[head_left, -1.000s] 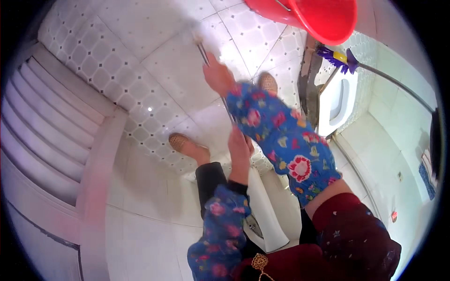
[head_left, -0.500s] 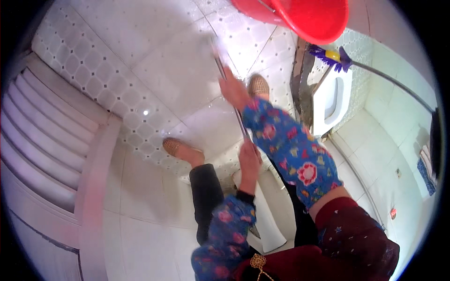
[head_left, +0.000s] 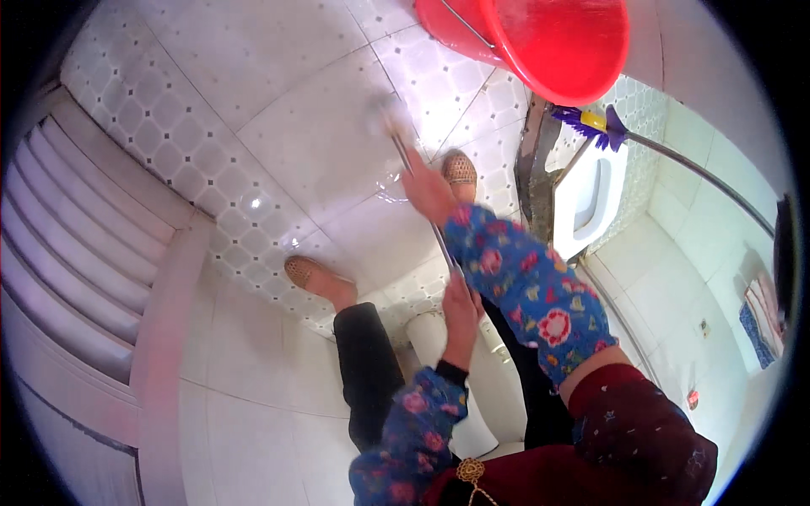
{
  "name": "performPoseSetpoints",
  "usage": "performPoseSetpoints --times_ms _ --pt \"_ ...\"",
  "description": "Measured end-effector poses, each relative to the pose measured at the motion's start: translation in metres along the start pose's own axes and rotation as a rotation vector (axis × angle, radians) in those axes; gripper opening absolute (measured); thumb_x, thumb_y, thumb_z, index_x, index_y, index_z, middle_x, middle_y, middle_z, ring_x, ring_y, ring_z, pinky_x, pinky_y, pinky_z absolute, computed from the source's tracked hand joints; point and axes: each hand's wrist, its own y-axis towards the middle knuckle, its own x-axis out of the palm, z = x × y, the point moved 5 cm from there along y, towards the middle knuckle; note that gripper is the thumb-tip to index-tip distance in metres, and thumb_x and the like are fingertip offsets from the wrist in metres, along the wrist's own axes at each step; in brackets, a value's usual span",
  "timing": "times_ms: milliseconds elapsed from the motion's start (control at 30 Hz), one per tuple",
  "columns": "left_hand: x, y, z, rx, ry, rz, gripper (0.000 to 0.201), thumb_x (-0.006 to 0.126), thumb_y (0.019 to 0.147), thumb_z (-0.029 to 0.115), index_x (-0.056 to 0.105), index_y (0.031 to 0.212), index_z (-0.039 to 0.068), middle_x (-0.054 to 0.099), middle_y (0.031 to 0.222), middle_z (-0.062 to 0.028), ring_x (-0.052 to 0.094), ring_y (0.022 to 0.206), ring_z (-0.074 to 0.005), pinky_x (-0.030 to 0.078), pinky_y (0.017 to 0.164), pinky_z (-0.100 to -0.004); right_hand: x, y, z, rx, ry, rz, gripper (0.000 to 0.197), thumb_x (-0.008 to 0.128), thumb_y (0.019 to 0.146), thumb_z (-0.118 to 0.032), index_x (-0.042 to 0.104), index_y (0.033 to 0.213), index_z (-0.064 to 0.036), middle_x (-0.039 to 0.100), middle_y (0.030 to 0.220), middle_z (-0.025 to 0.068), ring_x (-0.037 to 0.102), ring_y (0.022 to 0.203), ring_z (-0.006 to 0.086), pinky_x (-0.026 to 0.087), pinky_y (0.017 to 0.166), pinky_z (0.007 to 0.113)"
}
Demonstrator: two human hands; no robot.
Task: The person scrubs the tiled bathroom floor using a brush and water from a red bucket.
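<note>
Both hands grip a long-handled floor brush (head_left: 422, 194). The right hand (head_left: 428, 190) is wrapped round the shaft lower down, the left hand (head_left: 461, 308) closed round its upper end. Since a second ago the brush head (head_left: 381, 110) has swept rightward over the wet tiled floor (head_left: 253, 110) and is now blurred, toward the red bucket (head_left: 540, 38), so scrubbing looks mid-stroke. The right foot (head_left: 460, 169) sits just beside the shaft; squat toilet (head_left: 591, 194) lies right.
</note>
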Motion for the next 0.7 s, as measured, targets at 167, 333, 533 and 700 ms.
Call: performPoseSetpoints --times_ms 167,333,533,700 --pt "0.013 0.011 0.012 -0.025 -0.026 0.005 0.032 0.04 0.09 0.047 0.049 0.081 0.017 0.036 0.05 0.0057 0.034 0.037 -0.0055 0.024 0.031 -0.0203 -0.009 0.002 -0.008 -0.128 -0.064 0.103 0.042 0.043 0.084 -0.022 0.03 0.123 -0.0133 0.057 0.074 0.0258 0.057 0.07 0.0428 0.044 0.062 0.052" --pt "0.027 0.045 0.089 0.203 0.093 -0.044 0.043 0.034 0.092 0.048 0.039 0.068 0.013 0.034 0.045 0.0024 0.032 0.032 -0.0084 0.026 0.029 -0.0235 -0.039 0.053 -0.077 -0.159 -0.012 0.162 0.037 0.044 0.084 -0.022 0.034 0.118 -0.0118 0.056 0.073 0.0279 0.055 0.072 0.045 0.044 0.062 0.052" --pt "0.003 -0.013 -0.004 -0.089 -0.03 -0.024 0.043 0.036 0.09 0.05 0.041 0.067 0.014 0.035 0.046 0.0023 0.031 0.032 -0.0087 0.024 0.03 -0.0225 0.008 -0.008 0.014 -0.113 0.003 0.051 0.046 0.042 0.083 -0.017 0.028 0.127 -0.011 0.056 0.074 0.028 0.055 0.069 0.0452 0.043 0.062 0.054" --pt "0.012 0.063 0.081 0.186 0.109 -0.04 0.041 0.037 0.09 0.051 0.043 0.071 0.015 0.038 0.049 0.0033 0.031 0.033 -0.009 0.023 0.031 -0.0231 -0.051 0.062 -0.075 -0.071 0.064 0.203 0.035 0.042 0.084 -0.021 0.036 0.116 -0.0091 0.056 0.08 0.0296 0.054 0.075 0.0472 0.043 0.068 0.053"
